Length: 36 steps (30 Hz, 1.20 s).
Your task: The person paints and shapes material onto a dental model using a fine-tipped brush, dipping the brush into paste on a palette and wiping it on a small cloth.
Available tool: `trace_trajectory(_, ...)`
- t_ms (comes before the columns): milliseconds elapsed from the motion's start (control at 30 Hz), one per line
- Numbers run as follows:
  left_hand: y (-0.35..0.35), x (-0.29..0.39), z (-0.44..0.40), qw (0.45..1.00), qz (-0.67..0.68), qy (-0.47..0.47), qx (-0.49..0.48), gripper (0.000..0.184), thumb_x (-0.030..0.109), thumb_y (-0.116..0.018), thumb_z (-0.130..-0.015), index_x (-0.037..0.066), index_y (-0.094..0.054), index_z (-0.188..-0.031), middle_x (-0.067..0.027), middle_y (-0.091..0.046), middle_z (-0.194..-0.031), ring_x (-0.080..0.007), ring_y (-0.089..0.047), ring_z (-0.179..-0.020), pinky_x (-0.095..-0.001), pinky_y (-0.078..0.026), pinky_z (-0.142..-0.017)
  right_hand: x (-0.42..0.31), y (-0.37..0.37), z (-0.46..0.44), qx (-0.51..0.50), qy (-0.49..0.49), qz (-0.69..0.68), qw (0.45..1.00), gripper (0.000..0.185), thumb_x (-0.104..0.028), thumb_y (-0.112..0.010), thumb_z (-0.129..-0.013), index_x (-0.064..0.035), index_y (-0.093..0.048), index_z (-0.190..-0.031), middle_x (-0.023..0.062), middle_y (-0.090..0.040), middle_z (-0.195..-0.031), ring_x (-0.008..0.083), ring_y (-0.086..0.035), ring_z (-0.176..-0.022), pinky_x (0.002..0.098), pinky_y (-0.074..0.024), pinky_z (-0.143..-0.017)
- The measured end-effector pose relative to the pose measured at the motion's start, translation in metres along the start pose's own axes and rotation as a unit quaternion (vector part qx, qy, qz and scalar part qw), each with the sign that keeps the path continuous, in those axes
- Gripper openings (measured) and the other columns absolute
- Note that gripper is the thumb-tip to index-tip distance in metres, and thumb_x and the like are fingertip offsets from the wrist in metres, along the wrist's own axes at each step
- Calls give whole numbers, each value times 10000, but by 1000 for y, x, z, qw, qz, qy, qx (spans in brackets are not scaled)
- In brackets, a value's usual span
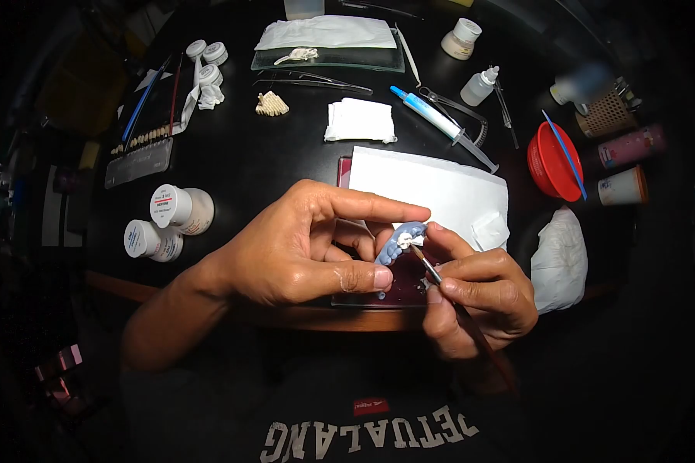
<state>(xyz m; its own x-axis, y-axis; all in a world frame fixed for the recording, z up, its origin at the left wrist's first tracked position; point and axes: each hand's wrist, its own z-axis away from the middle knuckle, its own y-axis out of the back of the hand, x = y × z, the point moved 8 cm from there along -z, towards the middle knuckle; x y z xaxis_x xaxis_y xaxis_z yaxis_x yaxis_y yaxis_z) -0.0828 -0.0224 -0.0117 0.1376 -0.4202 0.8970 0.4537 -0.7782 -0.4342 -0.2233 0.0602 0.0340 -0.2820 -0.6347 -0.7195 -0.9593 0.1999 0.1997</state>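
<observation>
A blue-grey dental model [388, 250] with a white patch on it is gripped between the thumb and fingers of my left hand [293, 251]. My right hand [483, 297] pinches a thin brush [430, 268] with a dark red handle, and its tip touches the white patch. The index finger of my left hand reaches over the top of the model. Below both hands lies a dark red board [371, 299], partly covered by white paper [425, 181].
White-lidded jars [170, 207] stand at the left. Behind the hands are a folded white cloth [360, 120], a syringe [440, 123] and a glass slab [328, 59]. A red bowl [544, 166] and a crumpled white bundle [560, 258] sit at the right.
</observation>
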Motion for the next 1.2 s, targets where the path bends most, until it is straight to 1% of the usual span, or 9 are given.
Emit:
trace_trajectory(33, 0, 0, 0, 1000, -4, 1, 0, 602, -97, -696, -880, -125, -471, -1437, -162, -662, -1137, -161, -709, -982, -260, -595, -894, 0, 1, 0, 10, 1, -4, 1000, 191, 113, -731, -753, 14, -686, -910, 147, -664, -821, 195, -715, -763, 558, -610, -922)
trace_trajectory(233, -2, 1, -1, 1000, 16, -7, -8, 597, -87, -692, -879, -131, -474, -1433, -170, -654, -1161, -174, -707, -961, -281, -591, -871, 4, 5, 3, 42, -22, -29, 998, 165, 110, -708, -758, 29, -657, -892, 168, -654, -808, 198, -706, -738, 546, -633, -875)
trace_trajectory(433, 1, -1, -1, 1000, 11, -11, -6, 581, -74, -682, -885, -134, -481, -1427, -195, -647, -1191, -187, -709, -934, -288, -594, -844, 4, 3, 1, 32, -16, -28, 999, 153, 106, -708, -762, 37, -663, -891, 173, -655, -800, 199, -707, -734, 551, -633, -867)
trace_trajectory(533, 1, 0, 0, 1000, 23, 11, 2, 568, -59, -677, -894, -136, -485, -1423, -203, -648, -1188, -196, -712, -912, -292, -600, -822, 5, 3, 2, 32, -15, -31, 999, 145, 102, -714, -764, 41, -667, -888, 173, -658, -805, 199, -708, -738, 550, -632, -868)
trace_trajectory(833, 1, -1, 0, 999, 38, 13, 5, 564, -40, -680, -896, -136, -490, -1418, -208, -651, -1176, -195, -712, -886, -294, -605, -791, 2, 1, -1, 20, -8, -15, 1000, 152, 104, -719, -758, 36, -671, -884, 169, -663, -790, 207, -714, -743, 550, -627, -884)
trace_trajectory(933, 1, 1, -1, 1000, 17, -1, -3, 568, -51, -679, -890, -137, -490, -1418, -204, -648, -1173, -192, -710, -896, -291, -604, -798, 2, 1, -1, 15, -4, -16, 1000, 162, 112, -718, -746, 32, -673, -879, 165, -668, -784, 211, -718, -735, 554, -621, -893)
trace_trajectory(1033, -2, 3, -1, 1000, 28, -8, -6, 534, -2, -720, -909, -113, -532, -1396, -125, -679, -1111, -108, -647, -957, -266, -558, -888, 1, 1, -2, 16, -12, -18, 1000, 174, 120, -717, -735, 28, -679, -877, 162, -672, -782, 212, -720, -725, 558, -615, -904)
trace_trajectory(1133, -2, 3, -2, 1000, 22, -12, -3, 537, -24, -719, -904, -103, -533, -1402, -122, -677, -1123, -101, -642, -946, -260, -555, -879, 2, 1, 0, 19, -12, -20, 1000, 183, 124, -720, -728, 26, -686, -879, 162, -675, -787, 211, -722, -723, 561, -609, -913)
trace_trajectory(1200, -1, 2, -2, 1000, 11, -15, -5, 561, -57, -692, -892, -126, -501, -1414, -167, -654, -1169, -155, -681, -941, -279, -582, -864, 1, 1, 0, 19, -10, -16, 1000, 185, 122, -726, -732, 26, -690, -886, 162, -676, -788, 209, -722, -726, 564, -607, -915)
